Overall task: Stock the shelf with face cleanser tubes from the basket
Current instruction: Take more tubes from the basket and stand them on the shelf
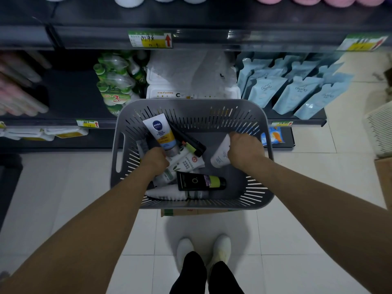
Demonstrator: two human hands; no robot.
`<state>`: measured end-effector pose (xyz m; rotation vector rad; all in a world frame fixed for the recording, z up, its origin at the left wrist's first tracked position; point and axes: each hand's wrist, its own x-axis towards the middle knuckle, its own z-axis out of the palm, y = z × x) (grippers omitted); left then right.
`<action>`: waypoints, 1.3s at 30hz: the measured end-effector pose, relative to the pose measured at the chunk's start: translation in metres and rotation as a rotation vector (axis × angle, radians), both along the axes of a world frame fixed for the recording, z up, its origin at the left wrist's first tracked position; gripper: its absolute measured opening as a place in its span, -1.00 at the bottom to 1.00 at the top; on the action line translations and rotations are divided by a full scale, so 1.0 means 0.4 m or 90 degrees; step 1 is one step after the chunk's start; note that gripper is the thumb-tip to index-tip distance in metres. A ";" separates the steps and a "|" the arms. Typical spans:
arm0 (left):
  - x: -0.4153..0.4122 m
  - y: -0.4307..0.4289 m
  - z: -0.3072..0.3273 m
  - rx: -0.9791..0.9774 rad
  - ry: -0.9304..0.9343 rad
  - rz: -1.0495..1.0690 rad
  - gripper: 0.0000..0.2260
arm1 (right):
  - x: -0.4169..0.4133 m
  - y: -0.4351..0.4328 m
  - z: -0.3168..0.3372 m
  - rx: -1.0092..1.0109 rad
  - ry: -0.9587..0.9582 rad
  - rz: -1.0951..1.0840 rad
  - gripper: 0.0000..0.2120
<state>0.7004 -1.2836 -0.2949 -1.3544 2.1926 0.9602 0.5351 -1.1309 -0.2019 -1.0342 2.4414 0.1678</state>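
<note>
A grey slotted basket [263,115] stands on a cardboard box in front of dark shelves. Several cleanser tubes lie inside it. My left hand [156,161] reaches into the left side and grips the lower end of a white Nivea tube [159,130] with a yellow and blue label. On the right side of the basket, my right hand [245,150] holds a plain white tube [220,155]. A black tube with a green cap [200,181], a slim black tube [186,139] and white tubes with green print [186,163] lie between my hands.
The dark shelf [70,92] behind the basket has bare room at the left, then green bottle packs [115,81], white boxes [191,92] and light blue refill pouches [297,90]. A white basket [379,130] stands on the tiled floor at the right. My feet are below.
</note>
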 end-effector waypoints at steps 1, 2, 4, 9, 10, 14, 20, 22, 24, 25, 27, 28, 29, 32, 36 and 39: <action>0.004 0.000 -0.004 0.000 -0.005 0.001 -0.88 | 0.001 0.005 -0.005 0.000 0.004 -0.006 -0.66; 0.007 0.000 -0.008 0.002 -0.019 0.003 -0.90 | 0.001 0.009 -0.011 -0.002 0.006 -0.011 -0.66; 0.013 0.000 -0.018 0.009 -0.045 -0.010 -0.88 | 0.003 0.014 -0.020 -0.007 -0.002 -0.020 -0.66; 0.007 0.010 -0.028 0.018 -0.033 0.012 -0.75 | 0.008 0.012 -0.024 -0.033 -0.034 -0.041 -0.65; 0.003 0.013 -0.028 0.006 0.011 0.065 -0.83 | 0.008 0.012 -0.023 -0.041 -0.037 -0.042 -0.64; -0.027 0.005 0.006 0.019 0.249 0.386 -0.65 | 0.007 0.014 -0.014 -0.077 -0.043 -0.042 -0.65; -0.072 -0.078 0.027 0.152 0.398 0.636 -0.49 | 0.004 0.019 0.000 -0.142 -0.024 -0.056 -0.70; -0.075 -0.089 0.024 0.176 0.407 0.667 -0.54 | 0.001 0.018 0.001 -0.173 -0.019 -0.062 -0.70; -0.080 -0.091 0.024 0.191 0.414 0.655 -0.60 | -0.001 0.013 0.001 -0.201 -0.014 -0.067 -0.74; -0.084 -0.091 0.027 0.191 0.408 0.638 -0.62 | -0.003 0.009 0.000 -0.210 -0.016 -0.075 -0.76; -0.090 -0.091 0.029 0.147 0.392 0.609 -0.64 | -0.004 0.003 -0.002 -0.219 -0.021 -0.093 -0.78; -0.093 -0.087 0.036 0.108 0.380 0.592 -0.67 | -0.003 0.000 -0.001 -0.224 -0.021 -0.100 -0.78; -0.094 -0.080 0.048 0.075 0.370 0.571 -0.71 | -0.002 -0.003 0.004 -0.231 -0.022 -0.106 -0.78; -0.089 -0.050 0.091 0.054 0.372 0.501 -0.82 | 0.000 -0.011 0.032 -0.241 -0.027 -0.119 -0.72; -0.076 -0.024 0.208 0.071 0.427 0.449 -0.78 | -0.004 -0.024 0.115 -0.266 -0.016 -0.124 -0.72; -0.073 -0.017 0.324 0.073 0.486 0.394 -0.86 | -0.007 -0.025 0.223 -0.343 -0.021 -0.127 -0.76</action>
